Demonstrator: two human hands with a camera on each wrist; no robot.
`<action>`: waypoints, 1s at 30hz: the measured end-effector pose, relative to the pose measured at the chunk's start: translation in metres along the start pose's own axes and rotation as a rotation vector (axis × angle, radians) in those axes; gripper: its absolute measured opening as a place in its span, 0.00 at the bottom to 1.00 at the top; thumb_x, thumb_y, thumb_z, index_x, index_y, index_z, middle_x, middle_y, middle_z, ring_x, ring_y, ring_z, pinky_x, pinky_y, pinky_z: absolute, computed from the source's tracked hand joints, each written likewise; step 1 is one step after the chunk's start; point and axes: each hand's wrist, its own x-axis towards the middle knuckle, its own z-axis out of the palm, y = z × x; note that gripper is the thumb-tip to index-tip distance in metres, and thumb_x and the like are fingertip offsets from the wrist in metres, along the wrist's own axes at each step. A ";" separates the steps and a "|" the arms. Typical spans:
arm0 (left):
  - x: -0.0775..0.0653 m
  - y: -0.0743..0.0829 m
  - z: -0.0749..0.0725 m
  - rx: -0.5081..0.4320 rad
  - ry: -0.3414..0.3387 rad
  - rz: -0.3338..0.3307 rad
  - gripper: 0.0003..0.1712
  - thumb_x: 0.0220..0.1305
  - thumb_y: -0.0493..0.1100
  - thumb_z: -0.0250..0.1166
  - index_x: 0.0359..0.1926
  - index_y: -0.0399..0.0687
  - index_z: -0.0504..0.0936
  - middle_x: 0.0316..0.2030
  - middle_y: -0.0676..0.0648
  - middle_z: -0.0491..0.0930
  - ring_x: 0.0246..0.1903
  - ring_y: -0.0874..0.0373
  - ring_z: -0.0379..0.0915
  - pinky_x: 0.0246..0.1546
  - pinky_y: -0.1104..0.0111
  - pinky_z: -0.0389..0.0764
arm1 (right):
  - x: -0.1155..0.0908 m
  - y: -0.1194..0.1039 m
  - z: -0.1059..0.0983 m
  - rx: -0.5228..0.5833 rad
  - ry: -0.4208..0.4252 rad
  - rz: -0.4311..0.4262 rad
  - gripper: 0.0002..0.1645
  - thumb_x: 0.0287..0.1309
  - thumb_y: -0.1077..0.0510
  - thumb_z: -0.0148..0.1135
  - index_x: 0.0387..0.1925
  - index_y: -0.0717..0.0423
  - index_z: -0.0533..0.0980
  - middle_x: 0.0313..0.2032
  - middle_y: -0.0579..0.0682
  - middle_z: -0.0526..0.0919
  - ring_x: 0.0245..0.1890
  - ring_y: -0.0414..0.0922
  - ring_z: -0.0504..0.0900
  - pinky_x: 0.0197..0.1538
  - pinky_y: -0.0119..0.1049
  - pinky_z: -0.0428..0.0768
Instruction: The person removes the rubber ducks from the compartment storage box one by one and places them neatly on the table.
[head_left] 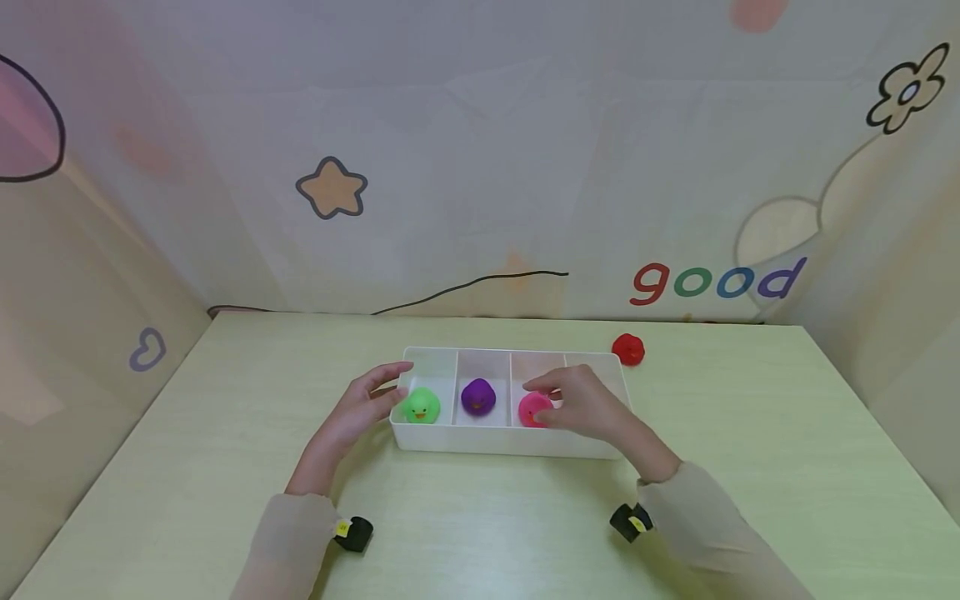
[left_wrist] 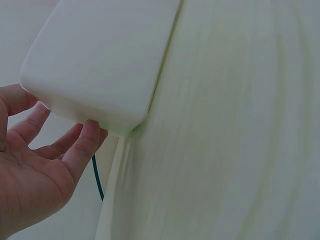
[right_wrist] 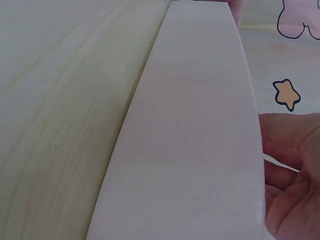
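A white tray point(head_left: 510, 440) split into compartments stands on the table in the head view. My left hand point(head_left: 372, 398) holds its left end, finger and thumb at the rim. In the left wrist view, other fingertips point(left_wrist: 90, 131) rest against the end wall. A green toy duck point(head_left: 422, 406) sits in the leftmost compartment beside the thumb, and a purple toy duck point(head_left: 478, 397) in the one to its right. My right hand point(head_left: 585, 404) pinches a pink toy duck point(head_left: 531, 409) in the third compartment, partly covering it. The tray wall hides the right fingertips in the right wrist view.
A red rounded toy point(head_left: 628, 349) lies on the table point(head_left: 225, 433) just behind the tray's right back corner. The rightmost compartment is partly behind the right hand. A printed cloth backdrop point(head_left: 480, 167) rises at the table's back edge.
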 end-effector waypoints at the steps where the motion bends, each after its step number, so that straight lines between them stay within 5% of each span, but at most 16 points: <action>1: 0.000 0.000 0.000 0.003 0.000 0.000 0.25 0.66 0.40 0.53 0.63 0.47 0.64 0.65 0.39 0.55 0.62 0.39 0.55 0.58 0.51 0.63 | 0.002 -0.001 0.000 -0.025 -0.011 -0.002 0.21 0.44 0.66 0.68 0.45 0.65 0.78 0.41 0.57 0.83 0.39 0.52 0.80 0.39 0.38 0.80; 10: 0.001 0.000 0.000 -0.002 0.001 -0.001 0.25 0.66 0.40 0.53 0.63 0.47 0.64 0.65 0.39 0.56 0.62 0.39 0.56 0.57 0.51 0.64 | 0.015 -0.011 0.004 -0.214 -0.120 0.072 0.20 0.41 0.67 0.70 0.41 0.64 0.80 0.38 0.56 0.83 0.41 0.51 0.79 0.41 0.36 0.79; 18: 0.000 0.000 0.000 -0.014 -0.004 0.003 0.25 0.66 0.40 0.53 0.63 0.46 0.64 0.65 0.39 0.55 0.62 0.40 0.56 0.57 0.51 0.64 | 0.021 -0.015 0.008 -0.334 -0.143 0.082 0.12 0.39 0.65 0.72 0.32 0.61 0.82 0.23 0.49 0.80 0.27 0.44 0.72 0.33 0.32 0.75; 23: 0.000 -0.001 0.000 -0.020 -0.006 0.005 0.25 0.66 0.40 0.53 0.63 0.46 0.64 0.65 0.39 0.56 0.62 0.40 0.55 0.57 0.51 0.64 | 0.023 -0.017 0.011 -0.365 -0.137 0.070 0.07 0.40 0.65 0.72 0.23 0.60 0.80 0.14 0.46 0.71 0.21 0.43 0.67 0.28 0.31 0.69; 30: 0.001 -0.002 0.000 -0.018 -0.007 0.011 0.25 0.66 0.40 0.53 0.63 0.46 0.64 0.65 0.40 0.56 0.62 0.40 0.56 0.57 0.51 0.64 | 0.024 -0.014 0.012 -0.384 -0.129 0.046 0.07 0.39 0.65 0.72 0.21 0.59 0.79 0.14 0.45 0.71 0.21 0.43 0.66 0.28 0.32 0.69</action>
